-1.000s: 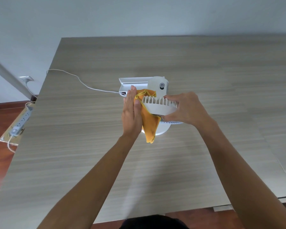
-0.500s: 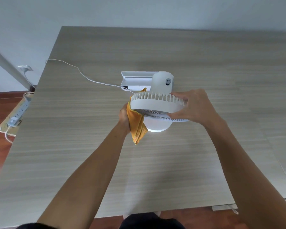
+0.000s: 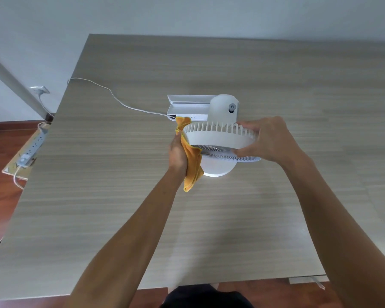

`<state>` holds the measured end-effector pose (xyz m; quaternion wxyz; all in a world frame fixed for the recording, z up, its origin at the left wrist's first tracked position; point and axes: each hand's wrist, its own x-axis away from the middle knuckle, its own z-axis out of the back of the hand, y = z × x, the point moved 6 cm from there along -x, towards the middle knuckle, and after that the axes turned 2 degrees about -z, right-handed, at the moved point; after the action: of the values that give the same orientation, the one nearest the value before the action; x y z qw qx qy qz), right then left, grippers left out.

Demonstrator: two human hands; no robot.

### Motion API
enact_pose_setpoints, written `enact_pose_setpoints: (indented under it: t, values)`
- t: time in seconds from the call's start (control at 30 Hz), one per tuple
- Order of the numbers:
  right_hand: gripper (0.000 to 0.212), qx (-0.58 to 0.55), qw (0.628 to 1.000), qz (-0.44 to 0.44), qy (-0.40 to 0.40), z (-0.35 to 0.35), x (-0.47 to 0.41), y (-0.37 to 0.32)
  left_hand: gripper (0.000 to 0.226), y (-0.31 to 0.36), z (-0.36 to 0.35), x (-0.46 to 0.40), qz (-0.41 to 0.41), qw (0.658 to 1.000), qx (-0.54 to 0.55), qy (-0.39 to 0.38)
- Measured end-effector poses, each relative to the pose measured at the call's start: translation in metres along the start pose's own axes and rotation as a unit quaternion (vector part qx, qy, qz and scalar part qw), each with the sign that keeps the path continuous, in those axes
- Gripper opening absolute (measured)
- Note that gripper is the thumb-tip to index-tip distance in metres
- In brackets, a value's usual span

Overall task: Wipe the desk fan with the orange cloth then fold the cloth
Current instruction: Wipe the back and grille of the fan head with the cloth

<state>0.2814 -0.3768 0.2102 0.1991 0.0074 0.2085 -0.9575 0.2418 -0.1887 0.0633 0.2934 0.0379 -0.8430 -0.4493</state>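
A white desk fan [image 3: 218, 138] stands on the wooden table [image 3: 120, 196], its round head tilted forward over its round base. My right hand [image 3: 267, 138] grips the right side of the fan's ring, fingers on top and thumb underneath. My left hand [image 3: 178, 154] holds the orange cloth [image 3: 192, 165] bunched against the left side of the ring. The cloth's top end pokes up behind the ring and its lower end hangs down past my wrist.
A white tray-like box [image 3: 187, 105] lies just behind the fan, with a white cable [image 3: 111, 94] running off the table's left edge to a wall socket [image 3: 39, 90]. A power strip [image 3: 31, 147] lies on a low board to the left.
My left hand slid with the cloth from the back of the fan's ring down its left side. The fan head has tipped further forward under my right hand.
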Motion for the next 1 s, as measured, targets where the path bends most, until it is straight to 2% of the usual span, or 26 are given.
enact_pose_setpoints:
  t: [0.1,0.23,0.3,0.4,0.47,0.63,0.67,0.7,0.8,0.83,0.87,0.93,1.0]
  values:
    - [0.066,-0.002,1.000,-0.003,0.000,0.002,0.001,-0.002,0.042,0.016,-0.004,0.017,-0.134,0.979,-0.147,0.035]
    - [0.067,0.004,1.000,0.003,-0.002,0.002,0.002,-0.004,0.045,0.034,-0.024,0.043,-0.295,0.896,-0.327,0.052]
    - [0.070,0.007,1.000,0.005,0.001,0.002,0.003,-0.004,0.042,0.039,-0.031,0.051,-0.340,0.870,-0.355,0.038]
    - [0.078,0.009,1.000,0.009,0.002,0.002,0.003,-0.005,0.041,0.043,-0.036,0.059,-0.374,0.853,-0.364,0.022]
    - [0.079,0.003,1.000,0.005,0.001,0.002,0.002,-0.005,0.042,0.045,-0.042,0.064,-0.413,0.828,-0.378,0.010]
    - [0.062,0.024,1.000,0.016,-0.004,0.001,0.001,-0.010,0.038,0.043,-0.072,0.081,-0.531,0.727,-0.433,-0.043]
    - [0.062,0.019,1.000,0.013,-0.001,0.002,0.002,-0.009,0.039,0.042,-0.076,0.083,-0.535,0.719,-0.439,-0.057]
    - [0.062,0.012,1.000,0.012,0.001,0.003,0.003,-0.009,0.041,0.041,-0.077,0.084,-0.527,0.727,-0.434,-0.069]
    - [0.068,0.005,1.000,0.015,0.005,0.003,0.006,-0.012,0.058,0.046,-0.064,0.078,-0.443,0.805,-0.382,-0.101]
    - [0.069,0.012,1.000,0.019,0.005,0.002,0.006,-0.013,0.063,0.048,-0.058,0.076,-0.424,0.816,-0.374,-0.117]
    - [0.068,0.022,0.999,0.022,0.005,0.001,0.005,-0.015,0.064,0.050,-0.052,0.075,-0.420,0.813,-0.377,-0.142]
    - [0.066,0.032,0.999,0.023,0.002,0.000,0.003,-0.014,0.063,0.053,-0.040,0.072,-0.430,0.775,-0.424,-0.188]
    - [0.064,0.029,0.999,0.019,0.003,0.000,0.003,-0.011,0.063,0.053,-0.029,0.064,-0.424,0.739,-0.487,-0.192]
